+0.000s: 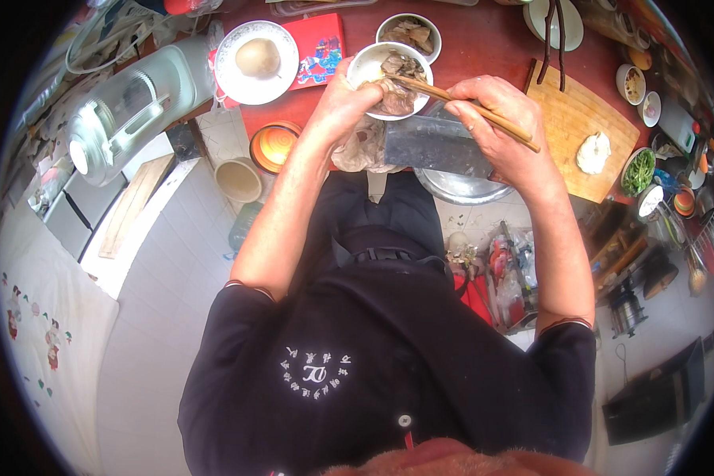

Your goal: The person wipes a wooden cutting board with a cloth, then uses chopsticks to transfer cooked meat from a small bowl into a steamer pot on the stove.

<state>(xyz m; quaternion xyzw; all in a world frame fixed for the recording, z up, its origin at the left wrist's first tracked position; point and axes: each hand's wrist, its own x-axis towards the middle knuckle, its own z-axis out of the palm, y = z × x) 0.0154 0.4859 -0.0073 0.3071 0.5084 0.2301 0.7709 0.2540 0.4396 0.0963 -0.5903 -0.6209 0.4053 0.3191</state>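
My left hand grips the rim of a white bowl, the thumb over its near edge. Inside lie pieces of dark food that look like sliced meat. My right hand holds a pair of wooden chopsticks, and their tips reach into the bowl among the pieces. Just behind stands a second bowl with brownish slices. Below my hands a cleaver lies at the table's near edge, partly over a metal basin. A crumpled cloth is beside the blade.
At the left, a patterned plate bears a round pale item beside a red box. A wooden cutting board at the right carries a white lump. Bowls of greens and other ingredients line the right edge.
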